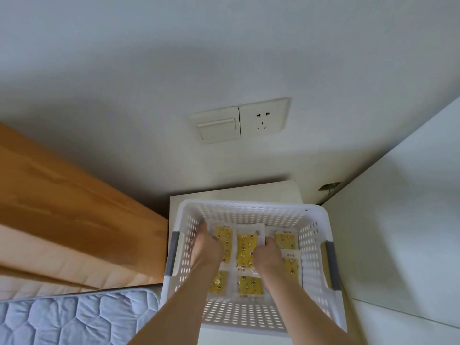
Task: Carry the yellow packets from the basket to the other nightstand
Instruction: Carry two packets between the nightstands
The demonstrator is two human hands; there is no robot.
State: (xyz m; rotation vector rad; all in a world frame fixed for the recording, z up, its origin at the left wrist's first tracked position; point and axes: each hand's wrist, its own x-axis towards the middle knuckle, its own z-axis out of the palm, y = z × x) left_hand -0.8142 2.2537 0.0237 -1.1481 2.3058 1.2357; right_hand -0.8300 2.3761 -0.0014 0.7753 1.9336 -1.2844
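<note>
A white perforated basket (251, 203) with grey handles stands on a white nightstand (236, 191). Several yellow packets with a small pattern lie flat on its bottom. Both my hands are inside the basket. My left hand (207, 246) lies over the back-left yellow packet (225, 235), fingers bent down onto it. My right hand (268, 253) pinches the right edge of the middle yellow packet (245, 250). More packets lie at the back right (286, 240) and at the front (250, 287). My forearms hide parts of the packets.
A wooden headboard (74, 195) and a mattress with a light blue quilted cover (74, 319) sit left of the nightstand. A wall switch (216, 128) and socket (263, 118) are above it. A white wall or panel (398, 220) closes the right side.
</note>
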